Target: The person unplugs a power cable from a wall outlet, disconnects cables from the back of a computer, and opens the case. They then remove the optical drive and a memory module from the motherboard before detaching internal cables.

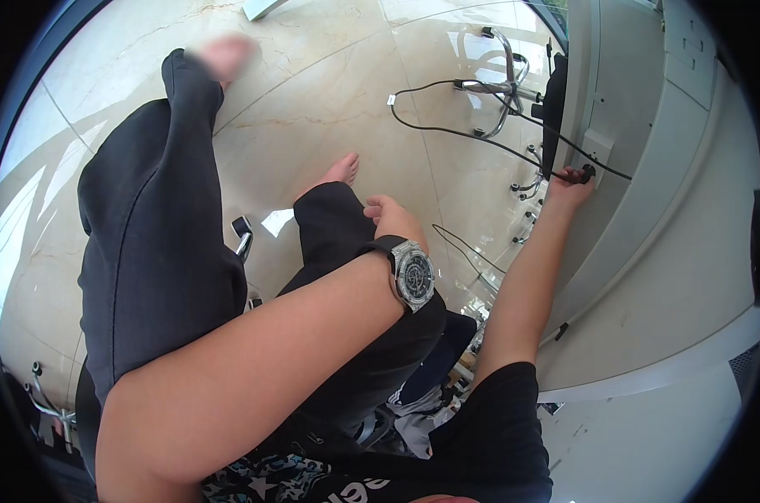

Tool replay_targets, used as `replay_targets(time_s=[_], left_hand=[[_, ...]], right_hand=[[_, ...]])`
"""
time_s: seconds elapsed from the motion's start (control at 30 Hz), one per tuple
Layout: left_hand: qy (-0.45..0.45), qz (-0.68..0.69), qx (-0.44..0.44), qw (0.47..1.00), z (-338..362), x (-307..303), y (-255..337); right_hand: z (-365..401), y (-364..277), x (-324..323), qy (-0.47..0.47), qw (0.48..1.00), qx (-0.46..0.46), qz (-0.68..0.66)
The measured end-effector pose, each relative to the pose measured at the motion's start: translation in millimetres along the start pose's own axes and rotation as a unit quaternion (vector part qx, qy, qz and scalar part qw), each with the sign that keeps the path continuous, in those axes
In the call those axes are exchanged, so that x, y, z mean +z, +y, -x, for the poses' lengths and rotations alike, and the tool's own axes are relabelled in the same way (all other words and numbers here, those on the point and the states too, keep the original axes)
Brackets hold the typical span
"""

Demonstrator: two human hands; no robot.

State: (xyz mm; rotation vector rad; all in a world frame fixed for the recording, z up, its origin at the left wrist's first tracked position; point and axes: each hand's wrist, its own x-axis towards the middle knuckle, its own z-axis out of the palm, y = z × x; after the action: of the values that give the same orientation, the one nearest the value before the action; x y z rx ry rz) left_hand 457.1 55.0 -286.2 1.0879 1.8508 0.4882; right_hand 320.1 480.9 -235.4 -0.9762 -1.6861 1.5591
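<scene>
A black power plug (588, 173) is at the white wall socket (599, 146), low on the white side panel (621, 105); whether its pins are fully seated cannot be told. The right hand (571, 189) grips it by the body, fingers closed around it, probably because that gives a firmer hold than the cord does. The arm is stretched out nearly straight, likely since the socket sits at the limit of a seated reach. From near the hand, the black cable (447, 129) swings out in 1 wide loop with a small white tag (391, 100) at its far bend; its slack seems to let the plug be handled without tugging. The left hand (387, 215) hangs by the right knee, fingers loosely curled, pinching nothing visible; its forearm lies across the lap, perhaps as a brace, with a silver watch (415, 277) at the wrist. Dark trousers (149, 251) cover the legs, and 2 bare feet show beyond them. Underneath is glossy, cream, marble-look tile (313, 92) with thin veins and bright window reflections, bearing a white paper scrap (277, 222). Near the panel stands a chrome chair base (507, 87) on castors.
</scene>
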Motion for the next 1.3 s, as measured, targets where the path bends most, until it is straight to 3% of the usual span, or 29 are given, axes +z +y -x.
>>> replay_targets(time_s=[0.33,0.4,0.5,0.6,0.67,0.7,0.77,0.8,0.87,1.0,1.07,1.2,1.3], left_hand=[[0.031,-0.019,-0.035,0.999,-30.1,2.2,17.9],[0.031,-0.028,-0.041,0.998,-26.1,-0.1,14.5],[0.022,-0.001,0.02,1.0,-8.5,-6.7,8.0],[0.029,-0.026,0.003,0.999,-11.8,7.3,12.5],[0.015,-0.015,0.007,1.0,-8.9,13.6,12.7],[0.007,-0.009,0.009,1.0,-7.2,13.3,10.6],[-0.013,-0.015,0.032,0.999,-5.8,7.2,5.9],[-0.011,-0.031,0.021,0.999,-10.8,7.7,6.0],[-0.008,-0.043,0.004,0.999,-12.8,3.4,4.1],[0.022,-0.009,0.014,1.0,-12.7,3.3,6.8],[0.023,-0.01,0.008,1.0,-12.9,4.7,4.7],[0.004,-0.031,0.005,1.0,-9.0,1.5,0.9],[0.011,-0.023,0.004,1.0,-11.9,0.0,3.3]], right_hand=[[11.5,2.7,8.4,0.023,0.999,-0.034,-0.008],[55.7,9.1,18.9,0.051,0.993,-0.107,-0.023],[161.2,52.2,38.1,-0.008,0.994,-0.069,-0.078],[160.2,56.3,28.4,-0.002,0.996,-0.083,-0.026],[117.5,33.8,11.1,0.033,0.955,-0.165,0.244],[101.4,21.6,3.9,0.034,0.954,-0.165,0.249],[71.2,-1.6,-1.2,0.066,0.793,-0.287,0.533],[54.5,-10.2,-3.1,0.065,0.794,-0.289,0.531],[21.3,-17.3,-7.0,-0.026,0.721,-0.242,0.649],[-8.9,-11.4,4.3,-0.027,0.73,-0.2,0.653],[-6.1,-8.4,14.1,0.066,0.649,-0.224,0.724],[8.9,-8.1,16.2,0.073,0.676,-0.233,0.695],[42.1,-20.3,14.0,0.047,0.666,-0.18,0.722]])
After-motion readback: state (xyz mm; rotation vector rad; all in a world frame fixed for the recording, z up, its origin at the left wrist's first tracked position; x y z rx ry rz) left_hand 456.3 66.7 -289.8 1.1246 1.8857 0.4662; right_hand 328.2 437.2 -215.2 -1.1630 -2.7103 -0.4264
